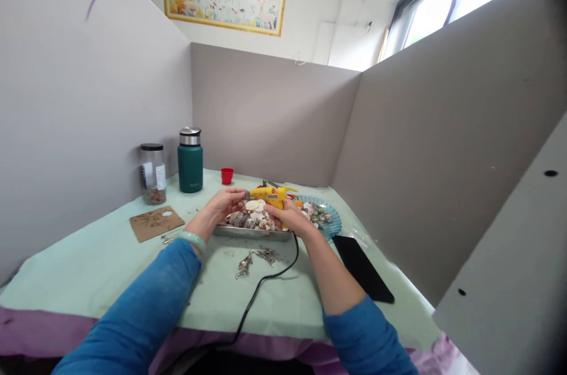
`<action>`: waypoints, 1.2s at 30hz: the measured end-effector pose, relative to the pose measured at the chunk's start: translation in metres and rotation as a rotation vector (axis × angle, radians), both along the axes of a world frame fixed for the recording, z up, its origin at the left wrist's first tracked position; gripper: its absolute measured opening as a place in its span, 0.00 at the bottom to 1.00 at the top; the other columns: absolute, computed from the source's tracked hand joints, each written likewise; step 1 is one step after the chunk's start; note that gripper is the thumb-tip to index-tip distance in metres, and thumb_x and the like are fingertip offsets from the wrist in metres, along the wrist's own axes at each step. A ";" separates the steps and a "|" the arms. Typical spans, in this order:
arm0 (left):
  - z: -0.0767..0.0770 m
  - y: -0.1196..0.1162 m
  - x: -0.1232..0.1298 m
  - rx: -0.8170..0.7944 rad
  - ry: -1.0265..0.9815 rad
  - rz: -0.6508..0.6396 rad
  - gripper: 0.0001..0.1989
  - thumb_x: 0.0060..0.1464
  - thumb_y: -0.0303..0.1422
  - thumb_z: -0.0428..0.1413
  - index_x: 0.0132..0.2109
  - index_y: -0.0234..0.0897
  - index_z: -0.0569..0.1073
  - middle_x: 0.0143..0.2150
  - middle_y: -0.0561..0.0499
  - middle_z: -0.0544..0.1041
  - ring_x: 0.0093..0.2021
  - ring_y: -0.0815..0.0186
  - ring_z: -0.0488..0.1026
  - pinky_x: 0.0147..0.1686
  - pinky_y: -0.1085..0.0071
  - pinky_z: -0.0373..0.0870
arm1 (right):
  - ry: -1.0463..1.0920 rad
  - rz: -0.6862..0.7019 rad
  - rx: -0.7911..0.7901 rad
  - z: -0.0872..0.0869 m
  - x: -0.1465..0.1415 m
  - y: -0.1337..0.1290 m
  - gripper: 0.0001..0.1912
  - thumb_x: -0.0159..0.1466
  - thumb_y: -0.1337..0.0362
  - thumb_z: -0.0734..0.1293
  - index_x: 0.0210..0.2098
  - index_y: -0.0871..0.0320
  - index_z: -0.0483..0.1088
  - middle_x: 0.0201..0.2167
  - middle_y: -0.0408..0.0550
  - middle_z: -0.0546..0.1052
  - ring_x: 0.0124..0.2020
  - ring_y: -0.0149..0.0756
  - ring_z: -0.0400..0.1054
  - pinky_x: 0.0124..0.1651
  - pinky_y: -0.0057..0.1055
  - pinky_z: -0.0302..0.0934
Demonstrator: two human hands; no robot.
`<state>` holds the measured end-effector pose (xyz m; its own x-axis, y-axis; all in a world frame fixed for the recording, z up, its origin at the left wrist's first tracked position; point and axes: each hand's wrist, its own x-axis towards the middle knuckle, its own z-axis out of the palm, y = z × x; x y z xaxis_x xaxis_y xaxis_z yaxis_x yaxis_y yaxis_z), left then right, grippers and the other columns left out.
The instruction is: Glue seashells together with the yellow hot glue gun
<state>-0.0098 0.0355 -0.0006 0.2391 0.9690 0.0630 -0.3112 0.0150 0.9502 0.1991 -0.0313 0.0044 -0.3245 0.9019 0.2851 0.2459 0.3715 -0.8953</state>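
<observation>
My right hand [287, 217] is wrapped round the handle of a yellow hot glue gun [271, 194], its nozzle pointing left. At the nozzle's tip, the fingers of my left hand [227, 202] are pinched together; whatever small thing they hold is too small to make out. Both hands are above a metal tray [252, 234] heaped with seashells [257, 220]. From the gun a black cord [261, 281] runs down over the table's front edge. Several small metal clips or pins [244, 266] lie in front of the tray.
Behind my right hand stands a blue plate [335, 222] of shells. A black flat slab [364, 268] lies to the right. On the left are brown cardboard [156, 224], a clear jar [153, 175] and a green flask [190, 161]. A red cup [227, 175] sits farther back. Grey partitions [270, 109] enclose the table.
</observation>
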 end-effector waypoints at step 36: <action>-0.004 0.004 -0.001 0.010 -0.007 0.000 0.06 0.46 0.23 0.60 0.34 0.29 0.74 0.27 0.48 0.74 0.18 0.75 0.67 0.24 0.75 0.72 | -0.058 -0.046 0.019 0.003 0.000 -0.002 0.19 0.55 0.50 0.66 0.21 0.57 0.60 0.13 0.37 0.60 0.14 0.25 0.54 0.18 0.24 0.51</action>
